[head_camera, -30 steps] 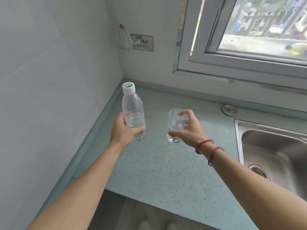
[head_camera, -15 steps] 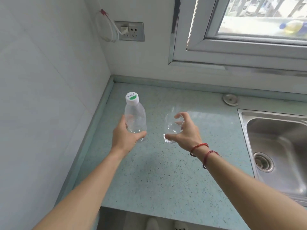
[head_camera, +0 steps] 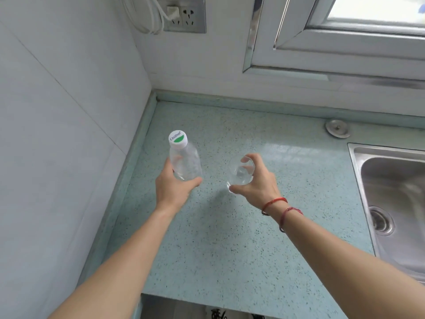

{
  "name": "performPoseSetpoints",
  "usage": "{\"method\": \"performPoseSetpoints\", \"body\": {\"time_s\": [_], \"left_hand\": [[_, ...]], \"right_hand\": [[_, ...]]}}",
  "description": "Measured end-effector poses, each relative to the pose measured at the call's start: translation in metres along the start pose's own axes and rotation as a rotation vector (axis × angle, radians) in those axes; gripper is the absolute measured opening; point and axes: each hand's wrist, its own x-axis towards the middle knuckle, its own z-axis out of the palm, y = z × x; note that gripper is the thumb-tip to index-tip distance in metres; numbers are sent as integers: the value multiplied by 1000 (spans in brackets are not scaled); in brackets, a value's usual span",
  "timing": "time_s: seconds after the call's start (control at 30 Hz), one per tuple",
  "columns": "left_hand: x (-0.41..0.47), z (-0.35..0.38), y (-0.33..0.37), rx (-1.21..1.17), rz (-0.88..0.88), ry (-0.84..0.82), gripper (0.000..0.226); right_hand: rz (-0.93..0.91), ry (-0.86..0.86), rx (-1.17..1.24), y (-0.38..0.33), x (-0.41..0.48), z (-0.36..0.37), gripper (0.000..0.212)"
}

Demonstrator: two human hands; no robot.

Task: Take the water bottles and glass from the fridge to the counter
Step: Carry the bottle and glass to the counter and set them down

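Observation:
A clear plastic water bottle [head_camera: 184, 161] with a white and green cap stands upright over the left part of the pale green speckled counter [head_camera: 253, 238]. My left hand [head_camera: 174, 188] grips its lower body from the near side. To its right is a small clear glass [head_camera: 240, 174], and my right hand [head_camera: 257, 180] holds it with thumb and fingers curled round its rim and side. Both objects are low over the counter; whether they touch it I cannot tell.
A steel sink [head_camera: 395, 203] with a drain lies at the right. A round metal cap [head_camera: 337, 128] sits on the counter behind it. White tiled walls close the left and back, with a socket and plugged cable [head_camera: 184, 14] and a window frame [head_camera: 333, 56] above.
Both hands have lowered the bottle and the glass toward the counter, and my view has tilted further down over them.

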Motion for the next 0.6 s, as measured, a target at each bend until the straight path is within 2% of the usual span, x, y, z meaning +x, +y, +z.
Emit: {"method": "performPoseSetpoints", "body": {"time_s": [0.6], "left_hand": [[13, 4, -7, -12, 1, 9, 67]], "right_hand": [[29, 30, -2, 8, 6, 9, 78]]}}
